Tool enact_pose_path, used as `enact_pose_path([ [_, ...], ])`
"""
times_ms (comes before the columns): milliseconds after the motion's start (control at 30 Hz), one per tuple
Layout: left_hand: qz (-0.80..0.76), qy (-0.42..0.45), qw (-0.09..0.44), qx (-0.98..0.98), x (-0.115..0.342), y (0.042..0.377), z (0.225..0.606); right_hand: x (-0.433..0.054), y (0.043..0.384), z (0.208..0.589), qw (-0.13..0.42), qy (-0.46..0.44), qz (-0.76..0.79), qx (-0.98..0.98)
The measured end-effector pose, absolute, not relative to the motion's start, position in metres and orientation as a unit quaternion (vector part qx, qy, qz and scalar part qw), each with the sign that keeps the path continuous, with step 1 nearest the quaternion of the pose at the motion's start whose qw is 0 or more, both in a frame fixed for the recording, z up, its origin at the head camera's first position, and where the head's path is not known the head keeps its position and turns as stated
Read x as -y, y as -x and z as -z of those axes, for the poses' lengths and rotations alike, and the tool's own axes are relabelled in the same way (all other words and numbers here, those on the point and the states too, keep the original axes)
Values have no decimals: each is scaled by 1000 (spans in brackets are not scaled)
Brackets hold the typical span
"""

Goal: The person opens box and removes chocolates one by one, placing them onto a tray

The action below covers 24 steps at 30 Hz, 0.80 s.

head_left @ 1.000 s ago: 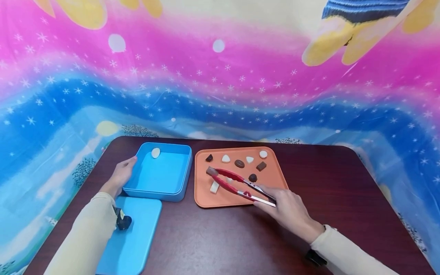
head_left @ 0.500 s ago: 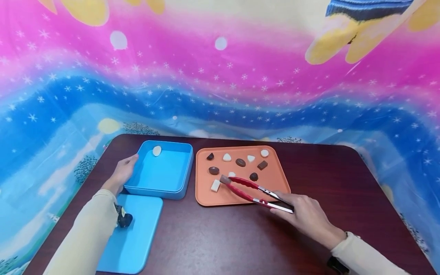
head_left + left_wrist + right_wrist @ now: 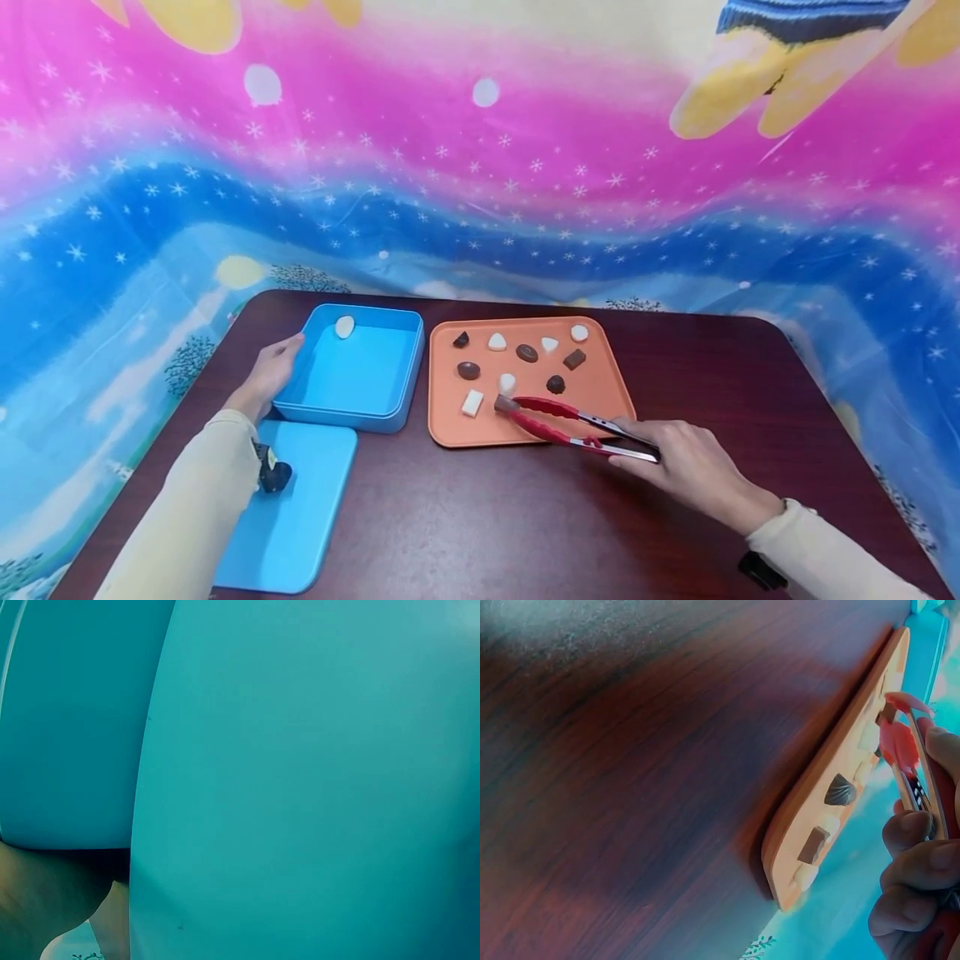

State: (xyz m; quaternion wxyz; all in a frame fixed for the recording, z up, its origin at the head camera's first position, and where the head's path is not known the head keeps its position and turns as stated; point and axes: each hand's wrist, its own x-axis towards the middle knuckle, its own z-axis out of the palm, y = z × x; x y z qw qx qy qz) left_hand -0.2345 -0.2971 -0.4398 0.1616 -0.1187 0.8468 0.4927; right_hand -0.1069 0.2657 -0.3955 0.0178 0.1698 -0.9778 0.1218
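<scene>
My right hand (image 3: 686,462) grips a pair of tongs (image 3: 551,408) with red tips and metal arms. Between the tips is a small brown chocolate piece (image 3: 505,404), over the near middle of an orange tray (image 3: 600,412). Several dark and white chocolates lie on that tray, among them a white block (image 3: 472,403), a brown oval (image 3: 468,370) and a dark ridged one (image 3: 841,790). At the left, my left hand (image 3: 268,375) holds the left wall of a blue box (image 3: 408,375); its fingers are partly hidden. One cream-coloured piece (image 3: 344,327) lies inside the box.
A flat blue lid (image 3: 300,517) lies in front of the box, under my left forearm. Box and tray stand side by side on the dark wooden table (image 3: 465,517). A patterned cloth (image 3: 480,208) hangs behind the table's far edge.
The tongs and the brown piece have moved right and toward me, from the tray's left part. The brown oval and a white piece have come into full view. My left hand stays at the box.
</scene>
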Motion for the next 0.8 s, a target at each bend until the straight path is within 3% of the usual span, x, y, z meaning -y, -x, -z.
enact_pose_path([
  [433,-491,121,163,-847,297,236,440,-266,112,386,-45,-143,-135,980],
  [800,-496,122,165,-844,297,235,440,-264,107,377,-20,-120,-154,981],
])
